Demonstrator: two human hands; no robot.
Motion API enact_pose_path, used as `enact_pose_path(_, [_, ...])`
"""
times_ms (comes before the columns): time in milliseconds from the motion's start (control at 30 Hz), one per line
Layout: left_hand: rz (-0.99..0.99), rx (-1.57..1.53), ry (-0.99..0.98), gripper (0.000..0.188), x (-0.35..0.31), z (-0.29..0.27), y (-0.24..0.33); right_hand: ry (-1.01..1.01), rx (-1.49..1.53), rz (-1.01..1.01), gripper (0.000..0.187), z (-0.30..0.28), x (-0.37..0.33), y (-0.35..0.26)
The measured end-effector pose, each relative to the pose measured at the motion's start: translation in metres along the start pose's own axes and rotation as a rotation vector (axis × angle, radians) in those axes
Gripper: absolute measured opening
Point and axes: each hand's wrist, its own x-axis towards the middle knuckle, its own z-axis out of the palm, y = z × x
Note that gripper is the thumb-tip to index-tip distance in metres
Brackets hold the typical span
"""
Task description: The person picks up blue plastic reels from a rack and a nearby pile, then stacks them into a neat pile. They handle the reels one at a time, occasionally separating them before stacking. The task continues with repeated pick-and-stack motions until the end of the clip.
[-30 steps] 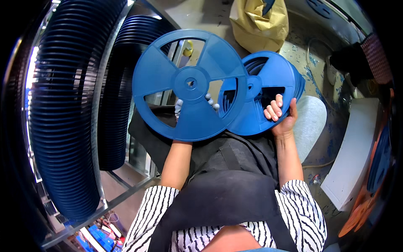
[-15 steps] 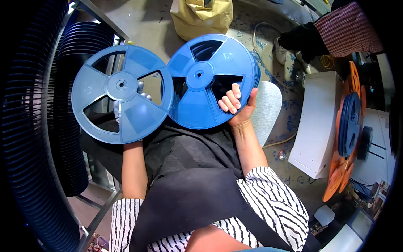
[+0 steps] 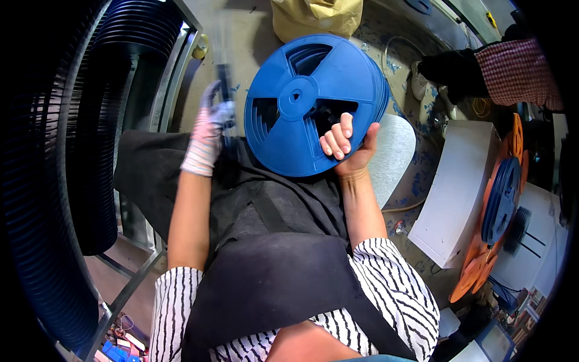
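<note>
A stack of blue plastic reels (image 3: 338, 75) with wedge-shaped openings rests above my lap, its front face tilted toward me. My bare right hand (image 3: 353, 148) grips the stack's lower right rim, fingers through an opening and thumb outside. To the left, my left hand (image 3: 208, 130) wears a striped white glove and holds a single reel (image 3: 224, 72). That reel is turned edge-on and smeared by motion, apart from the stack. Its hub side is hidden, and the gloved fingers are partly blurred.
Long rows of dark reels (image 3: 99, 175) fill a metal rack (image 3: 181, 66) on my left. A yellowish bag (image 3: 316, 18) stands ahead. At right are a white box (image 3: 455, 187), an orange wheel (image 3: 515, 136) carrying blue reels, and another person's checked sleeve (image 3: 515, 69).
The single reel in my left hand has swung from face-on to edge-on, baring the gloved hand. My right hand keeps its grip on the stack. The view has shifted slightly.
</note>
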Motion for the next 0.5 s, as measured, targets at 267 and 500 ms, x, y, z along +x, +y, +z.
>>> enact_pose_path(267, [-0.066, 0.422, -0.192, 0.115, 0.008, 0.089, -0.036, 0.197, -0.169, 0.19, 0.052, 0.008, -0.001, 0.037])
enact_pose_path(500, [-0.174, -0.158, -0.363, 0.064, 0.011, 0.037, -0.034, 0.381, -0.337, 0.194, 0.045, 0.021, 0.014, 0.03])
